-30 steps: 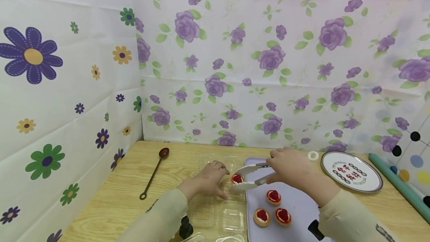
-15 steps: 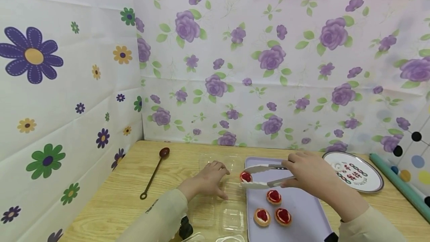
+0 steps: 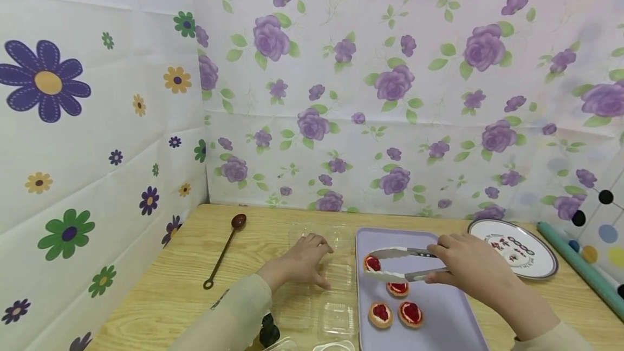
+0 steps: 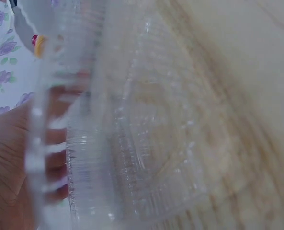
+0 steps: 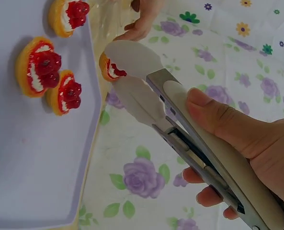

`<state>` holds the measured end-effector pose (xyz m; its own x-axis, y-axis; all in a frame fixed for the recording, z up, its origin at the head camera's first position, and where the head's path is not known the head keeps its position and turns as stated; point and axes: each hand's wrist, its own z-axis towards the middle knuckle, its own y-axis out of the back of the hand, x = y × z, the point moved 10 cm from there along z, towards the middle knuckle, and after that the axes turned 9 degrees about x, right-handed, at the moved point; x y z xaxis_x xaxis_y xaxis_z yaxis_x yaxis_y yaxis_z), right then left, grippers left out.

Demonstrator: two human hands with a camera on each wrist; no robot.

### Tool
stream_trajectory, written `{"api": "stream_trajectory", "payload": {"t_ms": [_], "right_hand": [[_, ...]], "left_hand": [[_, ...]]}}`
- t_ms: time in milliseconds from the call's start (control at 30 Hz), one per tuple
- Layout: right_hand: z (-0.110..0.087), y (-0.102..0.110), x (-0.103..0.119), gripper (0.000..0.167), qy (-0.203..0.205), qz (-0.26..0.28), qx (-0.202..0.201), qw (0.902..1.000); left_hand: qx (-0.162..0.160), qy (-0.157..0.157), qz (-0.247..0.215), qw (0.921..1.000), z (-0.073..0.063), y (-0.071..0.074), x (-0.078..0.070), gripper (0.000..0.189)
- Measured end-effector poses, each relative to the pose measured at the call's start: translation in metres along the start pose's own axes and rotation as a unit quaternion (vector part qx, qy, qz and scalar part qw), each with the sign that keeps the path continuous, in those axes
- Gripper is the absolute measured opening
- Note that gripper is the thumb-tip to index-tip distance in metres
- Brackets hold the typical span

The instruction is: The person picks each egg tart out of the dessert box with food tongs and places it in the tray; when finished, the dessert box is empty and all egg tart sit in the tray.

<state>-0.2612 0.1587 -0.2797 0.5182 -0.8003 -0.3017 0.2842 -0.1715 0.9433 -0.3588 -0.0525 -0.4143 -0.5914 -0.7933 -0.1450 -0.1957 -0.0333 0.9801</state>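
My right hand [image 3: 473, 261] grips a pair of tongs [image 5: 228, 167], thumb on one arm and fingers around the other. Between their pale tips sits a small red-topped tart [image 5: 108, 67], over the left part of the lilac tray [image 3: 439, 313]. Three more tarts lie on that tray, one of them a tart [image 3: 411, 314] near its middle. My left hand [image 3: 302, 261] holds the clear plastic container [image 3: 338, 316] left of the tray. Through the clear wall [image 4: 146, 139] in the left wrist view, its fingers show partly, blurred.
A dark brown long-handled spoon [image 3: 221, 256] lies at the left of the table. Behind the right hand stands a white printed plate [image 3: 541, 237], with a teal roll [image 3: 580, 264] along the right edge. A black object [image 3: 269, 332] sits below the left forearm. Flowered sheets enclose the table.
My right hand has moved right, with the tongs carrying the tart from above the clear container to over the lilac tray. The left hand stays where it was.
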Motion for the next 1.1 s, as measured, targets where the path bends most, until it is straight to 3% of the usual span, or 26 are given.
{"api": "stream_trajectory", "payload": {"t_ms": [367, 633, 900, 1100], "right_hand": [[-0.009, -0.018, -0.005, 0.049, -0.009, 0.003, 0.012, 0.9999], [-0.010, -0.023, -0.003, 0.047, 0.004, 0.002, -0.007, 1.0000], [-0.009, -0.029, -0.001, 0.050, -0.001, 0.004, 0.011, 0.9999], [-0.011, -0.029, 0.000, 0.053, -0.003, 0.005, 0.002, 1.0000]], "left_hand": [[0.001, -0.002, -0.007, 1.0000, -0.001, 0.002, -0.002, 0.079], [0.000, 0.001, -0.006, 1.0000, -0.002, 0.002, -0.002, 0.078], [0.002, 0.002, -0.018, 0.9998, -0.002, 0.001, -0.001, 0.078], [0.002, 0.003, -0.012, 0.9999, -0.002, 0.002, 0.000, 0.078]]}}
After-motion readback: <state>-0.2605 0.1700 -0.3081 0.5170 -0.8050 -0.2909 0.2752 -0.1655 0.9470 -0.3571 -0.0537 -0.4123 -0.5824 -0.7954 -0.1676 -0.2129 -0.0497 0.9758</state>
